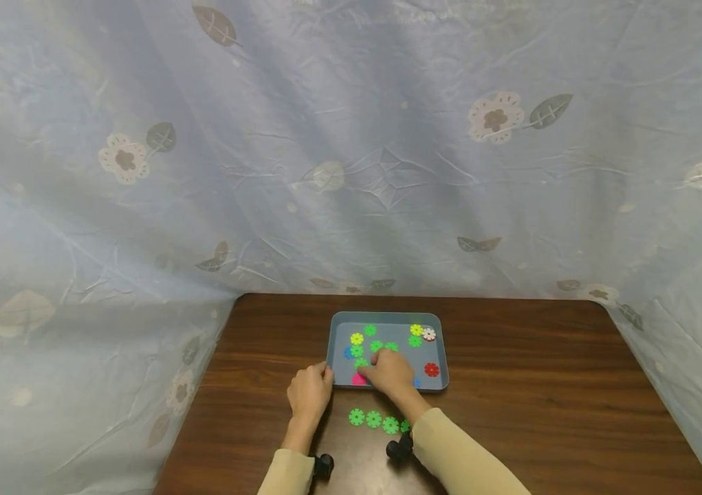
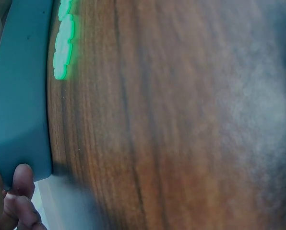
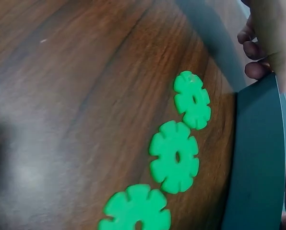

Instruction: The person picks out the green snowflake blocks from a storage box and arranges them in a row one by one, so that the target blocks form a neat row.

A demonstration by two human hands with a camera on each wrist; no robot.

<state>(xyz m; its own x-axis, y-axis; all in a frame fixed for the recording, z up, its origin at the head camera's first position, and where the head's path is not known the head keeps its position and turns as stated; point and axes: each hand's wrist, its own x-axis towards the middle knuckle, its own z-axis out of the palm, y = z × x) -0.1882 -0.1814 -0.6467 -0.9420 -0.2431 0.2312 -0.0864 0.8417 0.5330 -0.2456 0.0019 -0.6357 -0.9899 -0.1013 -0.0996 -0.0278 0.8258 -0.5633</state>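
Note:
A shallow grey-blue tray (image 1: 342,333) holds loose flower-shaped plastic discs, mostly green. My left hand (image 1: 310,392) grips its near left corner, the thumb (image 2: 23,179) against the outer wall in the left wrist view. Reaching over the tray's near side, my right hand (image 1: 392,373) has its fingers bent down among the discs. Its fingertips are right at a pink disc (image 1: 358,379) and a green disc (image 1: 360,362); I cannot tell if they pinch one. In front of the tray, several green discs (image 1: 373,419) lie in a row on the table.
Yellow discs (image 1: 357,339), a white disc (image 1: 428,334) and a red disc (image 1: 431,370) also lie in the tray. The brown wooden table (image 1: 530,385) extends to both sides. A patterned curtain (image 1: 381,206) hangs behind its far edge.

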